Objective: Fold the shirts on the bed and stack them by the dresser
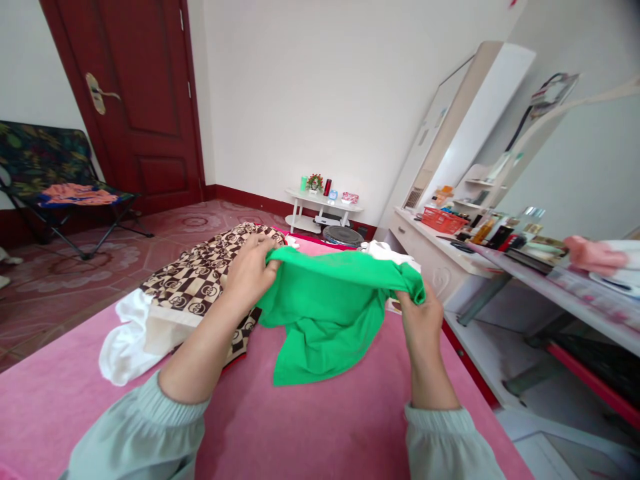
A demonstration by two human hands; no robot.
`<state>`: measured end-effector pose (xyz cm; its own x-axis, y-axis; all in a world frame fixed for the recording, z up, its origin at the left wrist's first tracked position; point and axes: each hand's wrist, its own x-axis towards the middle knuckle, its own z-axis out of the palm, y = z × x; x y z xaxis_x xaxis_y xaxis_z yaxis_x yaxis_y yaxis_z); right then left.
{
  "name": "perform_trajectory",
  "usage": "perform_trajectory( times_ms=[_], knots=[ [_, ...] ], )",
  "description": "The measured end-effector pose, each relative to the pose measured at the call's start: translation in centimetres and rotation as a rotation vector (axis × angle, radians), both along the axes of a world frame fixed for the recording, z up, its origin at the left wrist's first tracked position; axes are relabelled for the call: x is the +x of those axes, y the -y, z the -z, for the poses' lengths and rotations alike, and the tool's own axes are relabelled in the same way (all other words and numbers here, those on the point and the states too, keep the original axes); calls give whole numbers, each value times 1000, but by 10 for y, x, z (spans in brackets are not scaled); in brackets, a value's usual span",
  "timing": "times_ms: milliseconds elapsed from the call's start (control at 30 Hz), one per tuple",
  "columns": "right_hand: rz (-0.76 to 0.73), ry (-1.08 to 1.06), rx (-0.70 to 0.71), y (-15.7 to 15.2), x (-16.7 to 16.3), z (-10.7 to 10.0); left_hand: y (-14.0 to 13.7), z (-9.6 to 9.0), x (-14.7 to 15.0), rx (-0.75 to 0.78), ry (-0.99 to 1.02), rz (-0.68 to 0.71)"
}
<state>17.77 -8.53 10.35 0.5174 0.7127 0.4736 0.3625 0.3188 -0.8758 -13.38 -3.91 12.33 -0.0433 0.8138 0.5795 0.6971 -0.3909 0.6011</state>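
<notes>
A bright green cloth garment (pixel 325 313) is stretched between my two hands, its upper edge raised and its lower part hanging down to the pink surface (pixel 320 433). My left hand (pixel 253 270) is closed on its upper left corner. At the upper right corner, my right hand (pixel 421 312) pinches a bunched part of the fabric. Whether the garment is a shirt or something else I cannot tell. Beside and behind my left hand lies a brown-and-cream checked garment (pixel 195 273), with a white cloth (pixel 127 340) at its near left end.
More white fabric (pixel 390 253) lies behind the green garment. On the right stand a white dresser (pixel 450 257) with a red basket (pixel 443 220), bottles and a mirror. A low white table (pixel 325 198) is by the far wall. A folding chair (pixel 50 160) stands left, near the door (pixel 135 100).
</notes>
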Motion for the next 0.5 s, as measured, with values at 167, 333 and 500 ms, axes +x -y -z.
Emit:
perform_trajectory(
  times_ms=[167,333,500],
  knots=[
    [-251,-362,100,26,-17,-41,25,-28,3,-224,744,626],
    [-589,-456,-100,73,1,-57,65,-43,-24,-614,770,1168],
    [-672,-463,-229,66,5,-44,47,-36,-31,-457,479,959]
  ],
)
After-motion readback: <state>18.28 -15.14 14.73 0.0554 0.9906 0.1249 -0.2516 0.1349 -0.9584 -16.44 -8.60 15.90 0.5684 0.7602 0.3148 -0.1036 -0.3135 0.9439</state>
